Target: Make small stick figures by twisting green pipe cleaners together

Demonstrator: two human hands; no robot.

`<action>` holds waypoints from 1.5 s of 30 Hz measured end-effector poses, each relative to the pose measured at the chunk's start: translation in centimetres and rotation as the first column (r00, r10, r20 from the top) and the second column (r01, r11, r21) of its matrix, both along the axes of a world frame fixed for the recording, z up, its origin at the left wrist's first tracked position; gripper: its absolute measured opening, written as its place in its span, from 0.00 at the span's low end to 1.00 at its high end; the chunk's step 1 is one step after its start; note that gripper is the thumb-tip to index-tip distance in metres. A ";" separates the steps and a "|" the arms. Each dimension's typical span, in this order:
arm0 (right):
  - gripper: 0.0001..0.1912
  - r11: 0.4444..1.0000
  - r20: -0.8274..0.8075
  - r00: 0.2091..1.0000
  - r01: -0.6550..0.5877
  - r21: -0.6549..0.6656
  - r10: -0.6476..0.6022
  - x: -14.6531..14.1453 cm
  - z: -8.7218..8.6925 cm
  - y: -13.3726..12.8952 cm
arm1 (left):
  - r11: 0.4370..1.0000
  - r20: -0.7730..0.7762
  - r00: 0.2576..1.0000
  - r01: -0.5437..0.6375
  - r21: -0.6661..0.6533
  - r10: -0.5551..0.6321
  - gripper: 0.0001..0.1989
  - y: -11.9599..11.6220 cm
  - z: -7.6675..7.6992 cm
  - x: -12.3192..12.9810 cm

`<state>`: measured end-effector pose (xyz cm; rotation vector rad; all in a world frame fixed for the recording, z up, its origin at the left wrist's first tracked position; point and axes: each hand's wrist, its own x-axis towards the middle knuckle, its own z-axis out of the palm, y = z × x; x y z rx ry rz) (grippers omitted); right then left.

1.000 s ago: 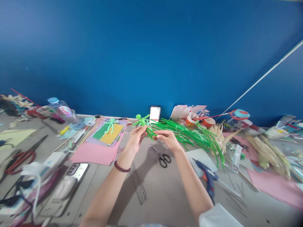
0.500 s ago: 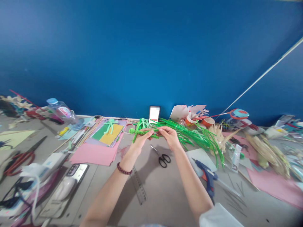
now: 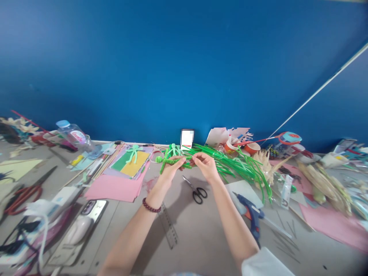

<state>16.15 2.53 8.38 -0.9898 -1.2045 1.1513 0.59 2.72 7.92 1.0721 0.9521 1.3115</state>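
My left hand (image 3: pixel 170 170) is closed around a green pipe-cleaner figure (image 3: pixel 163 161), whose round end and crossed limbs stick out to the left of the fingers. My right hand (image 3: pixel 204 165) pinches the figure's right-hand end, close to the left fingertips. Behind the hands lies a bundle of loose green pipe cleaners (image 3: pixel 230 161). Two lighter green figures are at the back, one (image 3: pixel 133 153) on coloured sheets and one (image 3: pixel 173 149) just behind my left hand. Black-handled scissors (image 3: pixel 197 191) lie below the hands.
A clear ruler (image 3: pixel 169 226) lies by my left forearm. On the left are pink paper (image 3: pixel 115 188), a phone (image 3: pixel 92 211), a bottle (image 3: pixel 74 136) and red-handled shears (image 3: pixel 25 197). A blue glue gun (image 3: pixel 251 214) and dried husks (image 3: pixel 324 188) are on the right. A blue wall (image 3: pixel 184 76) stands behind.
My left hand and the green figure have shifted very slightly left. The fingertips of my right hand have moved a little, leaving a slightly wider gap between the hands.
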 end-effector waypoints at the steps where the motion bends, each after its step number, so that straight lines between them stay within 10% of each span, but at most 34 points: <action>1: 0.14 1.000 0.004 1.000 0.001 0.001 -0.001 -0.1 0.1 -0.1 | 1.000 -0.010 1.000 0.016 -0.008 -0.016 0.09 0.0 0.1 0.0; 10: 0.11 0.987 0.231 0.960 0.159 0.023 -0.160 1.2 0.5 -0.6 | 1.000 -0.021 1.000 -0.018 0.024 0.018 0.09 -0.1 0.6 -0.2; 19: 0.04 0.973 0.888 0.458 0.186 -0.136 0.036 1.2 -6.1 -5.7 | 1.000 0.105 0.994 0.009 -0.007 -0.008 0.09 -0.4 1.6 -0.5; 24: 0.07 0.971 0.908 0.418 0.210 -0.117 0.019 1.2 -8.5 -7.6 | 1.000 0.165 0.986 0.017 -0.001 -0.017 0.09 -0.8 2.1 -0.4; 31: 0.06 0.955 0.961 0.275 0.274 -0.114 0.035 1.1 -7.2 -8.8 | 1.000 0.137 0.991 -0.009 -0.016 0.011 0.09 -1.7 2.1 -0.1; 35: 0.07 0.918 0.829 0.559 0.324 -0.226 0.007 1.7 -7.8 -8.7 | 0.998 0.163 0.986 -0.025 -0.057 0.034 0.09 -2.0 1.5 -0.5; 39: 0.16 0.889 0.270 0.963 0.145 -0.435 -0.025 1.6 -8.3 -8.3 | 0.994 0.182 0.981 -0.043 -0.105 0.061 0.08 -2.4 0.3 -1.1; 45: 0.24 0.908 -0.045 0.998 -0.068 -0.413 0.054 -0.5 -7.7 -8.5 | 0.978 0.087 0.988 -0.113 -0.172 0.130 0.11 -3.8 -2.7 -0.9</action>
